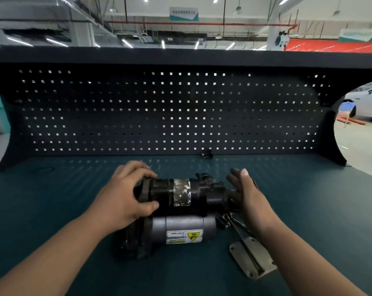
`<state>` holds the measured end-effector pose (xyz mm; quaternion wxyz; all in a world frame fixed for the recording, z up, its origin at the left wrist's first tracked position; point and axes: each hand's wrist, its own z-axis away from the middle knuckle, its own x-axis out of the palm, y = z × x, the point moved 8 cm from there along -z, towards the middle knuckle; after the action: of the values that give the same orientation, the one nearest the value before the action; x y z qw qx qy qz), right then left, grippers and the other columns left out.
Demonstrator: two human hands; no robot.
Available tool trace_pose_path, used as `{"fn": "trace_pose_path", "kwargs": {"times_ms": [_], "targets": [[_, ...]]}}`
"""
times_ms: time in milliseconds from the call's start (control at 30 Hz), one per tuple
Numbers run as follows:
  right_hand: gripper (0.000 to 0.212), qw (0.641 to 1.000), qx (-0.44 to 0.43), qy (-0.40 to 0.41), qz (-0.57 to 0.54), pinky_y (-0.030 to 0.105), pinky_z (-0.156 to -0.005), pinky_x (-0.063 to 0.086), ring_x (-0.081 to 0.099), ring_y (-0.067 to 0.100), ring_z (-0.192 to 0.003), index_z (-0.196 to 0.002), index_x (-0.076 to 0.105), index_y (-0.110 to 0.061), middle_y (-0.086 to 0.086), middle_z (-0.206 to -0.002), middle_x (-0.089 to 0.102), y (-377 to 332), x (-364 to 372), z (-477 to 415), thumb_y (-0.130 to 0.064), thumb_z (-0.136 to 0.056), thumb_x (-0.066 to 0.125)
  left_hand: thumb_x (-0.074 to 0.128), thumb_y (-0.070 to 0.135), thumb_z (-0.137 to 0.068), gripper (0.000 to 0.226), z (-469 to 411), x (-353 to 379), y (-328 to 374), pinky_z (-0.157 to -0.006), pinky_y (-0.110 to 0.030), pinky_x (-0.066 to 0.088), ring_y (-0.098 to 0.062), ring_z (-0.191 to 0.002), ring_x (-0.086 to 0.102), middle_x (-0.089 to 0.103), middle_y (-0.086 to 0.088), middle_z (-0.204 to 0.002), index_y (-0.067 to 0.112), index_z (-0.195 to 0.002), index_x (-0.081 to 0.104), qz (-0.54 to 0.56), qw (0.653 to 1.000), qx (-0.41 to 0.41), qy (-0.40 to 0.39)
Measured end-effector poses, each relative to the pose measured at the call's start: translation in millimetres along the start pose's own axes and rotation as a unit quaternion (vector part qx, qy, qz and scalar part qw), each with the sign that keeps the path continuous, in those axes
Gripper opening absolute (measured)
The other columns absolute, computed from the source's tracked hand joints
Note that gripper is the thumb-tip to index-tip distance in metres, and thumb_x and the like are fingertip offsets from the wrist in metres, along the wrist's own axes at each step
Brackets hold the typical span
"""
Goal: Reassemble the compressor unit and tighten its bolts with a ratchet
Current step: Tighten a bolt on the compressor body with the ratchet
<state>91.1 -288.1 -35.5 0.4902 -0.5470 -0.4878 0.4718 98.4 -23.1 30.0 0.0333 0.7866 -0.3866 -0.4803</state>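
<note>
Roughly in the middle of the dark teal counter (74,189) lies the compressor unit, on its side and in two parts that sit one against the other. The farther part is a black, dirty metal cylinder (161,193) with a worn whitish band (181,192) around its middle and a lumpy black fitting at its right end. The nearer part is a smooth grey cylinder (180,225) that carries a white label with a yellow warning triangle (185,237); its left end joins a black ribbed housing.

The left hand (125,195) grips the left end of the black cylinder, with the fingers curled over the top and the thumb pressed on the near side. The right hand (249,195) is open, the fingers straight and together, the palm turned toward the right end of the black cylinder. It holds nothing; whether the palm touches the fitting I cannot tell.

Just beside the right end of the grey cylinder lie some small dark bolts (223,221). Near them, more to the right, a flat grey metal plate (251,259) with holes at its corners rests on the counter, and a slim metal bar (242,233) lies across it; the picture is too blurred to say if this is the ratchet.

At the back edge of the counter a small black part (206,155) stands against the black perforated back panel (159,114). Behind the panel, at the right, a white car (366,101) is visible.
</note>
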Motion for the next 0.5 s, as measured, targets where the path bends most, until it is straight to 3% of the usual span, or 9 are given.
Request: {"fn": "trace_pose_path", "kwargs": {"times_ms": [67,133,200,300,400,500], "targets": [[0.06,1.0,-0.017,0.003,0.024,0.047,-0.113,0.027,0.042,0.008,-0.13,-0.122,0.047,-0.062,-0.024,-0.143,0.042,-2.1,-8.5,-0.6,-0.086,-0.068,0.033,0.077,0.043,-0.059,0.053,2.6,-3.6,-3.7,-0.083,-0.026,0.039,0.013,-0.114,0.03,0.015,0.046,-0.13,0.059,-0.099,0.047,-0.004,1.0,-0.012,-0.009],[0.068,0.995,-0.034,0.0,0.089,0.034,-0.109,0.029,0.042,0.002,-0.128,-0.136,0.039,-0.049,-0.029,-0.135,0.045,0.7,-9.1,-2.6,-0.078,-0.075,0.036,0.079,0.041,-0.059,0.062,5.9,-8.2,-6.9,-0.081,-0.027,0.041,0.003,-0.119,0.033,0.006,0.048,-0.135,0.063,-0.104,0.042,-0.015,1.0,-0.02,-0.004],[0.053,0.981,-0.076,0.019,0.175,0.02,-0.094,0.032,0.047,-0.008,-0.114,-0.135,0.042,-0.042,-0.032,-0.121,0.048,-4.0,-14.9,-5.5,-0.063,-0.086,0.044,0.078,0.041,-0.059,0.074,9.3,-10.8,-7.9,-0.081,-0.027,0.043,-0.002,-0.117,0.04,0.007,0.048,-0.135,0.068,-0.111,0.033,-0.02,1.0,-0.019,0.014],[0.033,0.955,-0.083,0.137,0.25,0.023,-0.085,0.038,0.057,0.007,-0.101,-0.125,0.057,-0.025,-0.012,-0.111,0.062,-8.9,-61.7,-15.5,-0.032,-0.092,0.057,0.079,0.036,-0.058,0.084,15.1,-11.4,-7.8,-0.09,-0.027,0.035,-0.003,-0.117,0.04,0.022,0.05,-0.125,0.071,-0.116,0.029,-0.007,0.998,-0.013,0.065],[0.025,0.95,-0.008,0.254,0.18,0.031,-0.074,0.047,0.064,0.02,-0.086,-0.11,0.066,-0.015,0.001,-0.096,0.069,4.3,-128.3,-14.0,-0.016,-0.087,0.058,0.083,0.025,-0.061,0.089,27.0,-9.9,-14.0,-0.094,-0.029,0.033,-0.005,-0.117,0.039,0.035,0.03,-0.124,0.061,-0.125,0.033,0.01,0.989,-0.025,0.146],[0.022,0.949,0.046,0.265,0.164,0.031,-0.062,0.046,0.063,0.021,-0.067,-0.104,0.068,-0.012,0.005,-0.087,0.07,22.8,-158.3,-6.9,-0.011,-0.085,0.056,0.084,0.015,-0.064,0.091,50.7,0.0,-26.5,-0.098,-0.031,0.03,0.002,-0.12,0.031,0.033,0.011,-0.135,0.041,-0.135,0.033,0.015,0.974,-0.054,0.219]]}}
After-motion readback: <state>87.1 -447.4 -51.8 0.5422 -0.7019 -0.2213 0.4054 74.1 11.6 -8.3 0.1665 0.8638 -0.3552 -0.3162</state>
